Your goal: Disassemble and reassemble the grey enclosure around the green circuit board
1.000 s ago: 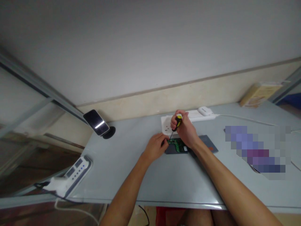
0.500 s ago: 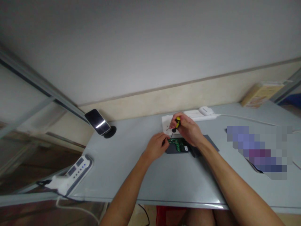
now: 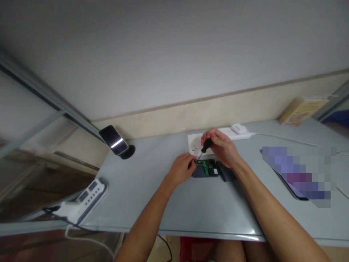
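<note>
A small dark device with an exposed green circuit board (image 3: 206, 168) lies on the grey table. My left hand (image 3: 182, 168) is closed at the board's left end, thumb and fingers gripping its edge. In my right hand (image 3: 222, 147) is a screwdriver (image 3: 206, 145), its handle wrapped by the fingers. The thin shaft slants down and left, with its tip at the board's upper left corner, close to my left fingertips. Whether the tip sits in a screw is too small to see. A dark flat piece (image 3: 227, 172) lies right of the board, partly under my right wrist.
A white power strip (image 3: 195, 143) with a plugged-in white adapter (image 3: 239, 128) lies behind the hands. At left are a phone (image 3: 113, 140) on a black stand and another socket block (image 3: 87, 198). A partly blurred-out phone (image 3: 298, 194) and a yellow box (image 3: 302, 110) are at right.
My right hand has shifted slightly right, and the screwdriver handle has turned and leans further right, its yellow side no longer showing. The left hand and board have stayed in place.
</note>
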`<state>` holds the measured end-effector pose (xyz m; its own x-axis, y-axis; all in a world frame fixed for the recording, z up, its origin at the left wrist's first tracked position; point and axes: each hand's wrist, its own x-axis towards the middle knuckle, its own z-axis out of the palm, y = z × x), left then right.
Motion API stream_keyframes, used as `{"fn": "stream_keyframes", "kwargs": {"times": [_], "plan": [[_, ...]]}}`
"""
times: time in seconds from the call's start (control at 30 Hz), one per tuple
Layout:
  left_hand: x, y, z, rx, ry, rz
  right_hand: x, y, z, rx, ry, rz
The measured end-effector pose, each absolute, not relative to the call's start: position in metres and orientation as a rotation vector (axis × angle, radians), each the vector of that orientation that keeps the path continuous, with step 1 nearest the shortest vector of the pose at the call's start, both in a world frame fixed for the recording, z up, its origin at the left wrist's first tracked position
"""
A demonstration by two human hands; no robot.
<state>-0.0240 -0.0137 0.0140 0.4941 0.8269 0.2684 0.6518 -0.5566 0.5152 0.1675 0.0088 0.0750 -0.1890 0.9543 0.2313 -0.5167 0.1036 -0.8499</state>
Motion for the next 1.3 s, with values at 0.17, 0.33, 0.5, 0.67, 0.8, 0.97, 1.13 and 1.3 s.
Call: {"fn": "stream_keyframes", "kwargs": {"times": [0.17,0.33,0.5,0.67,0.8,0.97,1.13,1.3], "plan": [[-0.023,-0.014,0.013,2.408,1.25,0.69,0.155,0.01,0.072,-0.499,-1.005,1.458],[-0.023,-0.014,0.014,2.424,1.241,0.689,0.144,0.009,0.071,-0.457,-0.942,1.469],[-0.024,-0.014,0.011,2.416,1.251,0.716,0.154,0.009,0.071,-0.549,-1.06,1.459],[-0.024,-0.014,0.01,2.416,1.238,0.723,0.163,0.01,0.07,-0.615,-1.127,1.395],[-0.024,-0.013,0.011,2.413,1.238,0.723,0.155,0.009,0.07,-0.534,-1.05,1.446],[-0.024,-0.013,0.01,2.423,1.226,0.742,0.138,0.009,0.067,-0.518,-1.037,1.425],[-0.024,-0.013,0.009,2.412,1.244,0.77,0.139,0.007,0.069,-0.516,-1.111,1.429],[-0.024,-0.013,0.007,2.41,1.247,0.778,0.147,0.007,0.07,-0.562,-1.105,1.447]]}}
